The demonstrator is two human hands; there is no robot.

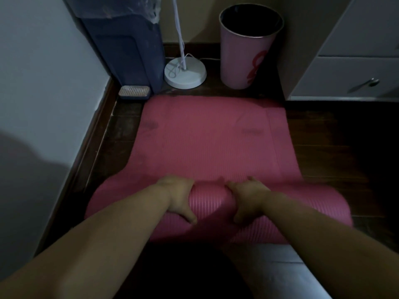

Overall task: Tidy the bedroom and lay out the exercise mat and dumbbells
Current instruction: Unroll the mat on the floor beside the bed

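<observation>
My left hand (pixel 180 198) and right hand (pixel 248 200) both curl over the mat (pixel 205 143) roll. I reckon the flat end could curl back, or the roll skew toward the wall (pixel 43 83).

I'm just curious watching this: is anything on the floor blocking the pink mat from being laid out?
Partly. The mat already lies flat up to the pink bin and lamp base. Both hands grip the remaining roll; the floor toward the person is hidden.
</observation>
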